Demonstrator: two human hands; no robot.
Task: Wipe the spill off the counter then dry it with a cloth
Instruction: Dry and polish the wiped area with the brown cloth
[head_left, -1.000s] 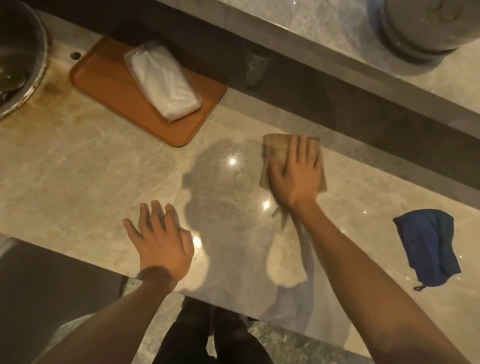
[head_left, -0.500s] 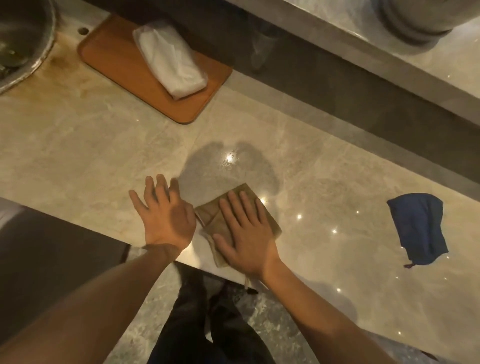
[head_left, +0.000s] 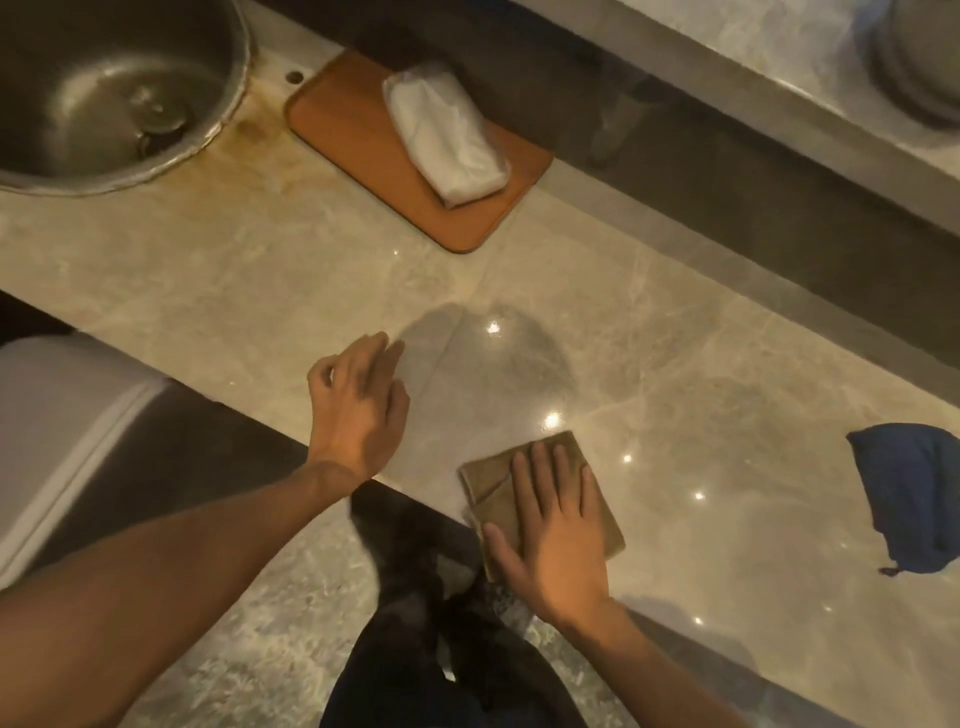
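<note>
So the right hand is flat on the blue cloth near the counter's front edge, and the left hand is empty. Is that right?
Not quite. The head view shows the right hand flat on the tan cloth near the front edge of the counter. The blue cloth lies untouched farther to the right. The left hand is indeed empty.

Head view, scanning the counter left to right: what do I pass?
Sink → left hand, hovering open → orange tray holding the white packet → right hand pressing flat on the tan cloth → blue cloth.
</note>
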